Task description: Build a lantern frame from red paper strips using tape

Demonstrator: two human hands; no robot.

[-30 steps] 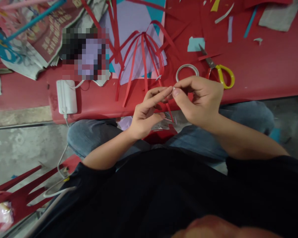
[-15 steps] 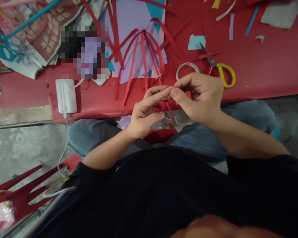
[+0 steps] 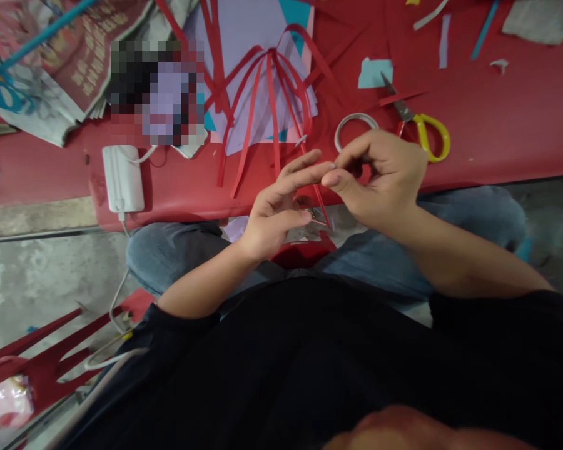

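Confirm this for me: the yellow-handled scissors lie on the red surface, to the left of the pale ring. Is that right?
Not quite: the side is wrong. The head view shows the yellow-handled scissors on the red surface, to the right of the pale ring.

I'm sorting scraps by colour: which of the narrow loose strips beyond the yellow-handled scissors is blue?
The rightmost one is the blue strip. The lilac strip lies to its left, and the whitish strip farther left still.
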